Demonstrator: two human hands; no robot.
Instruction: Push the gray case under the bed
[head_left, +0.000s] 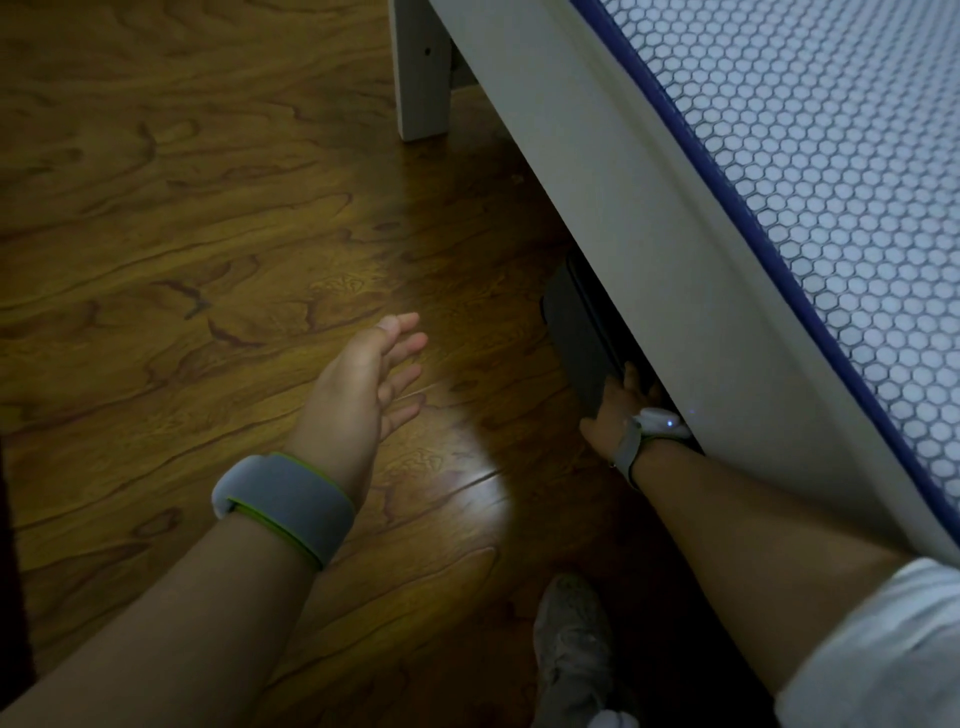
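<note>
The gray case (576, 332) lies on the wooden floor, most of it hidden beneath the white bed frame (649, 249); only a dark narrow strip shows. My right hand (618, 410) rests against the case's near end, its fingers partly hidden under the frame, and whether it grips or just presses I cannot tell. My left hand (371, 379) hovers over the floor to the left of the case, fingers spread and holding nothing. Both wrists wear gray bands.
A white bed leg (421, 78) stands on the floor at the top. The mattress (831, 182) with a honeycomb pattern and blue trim fills the right side. My shoe (571, 649) is on the floor at the bottom.
</note>
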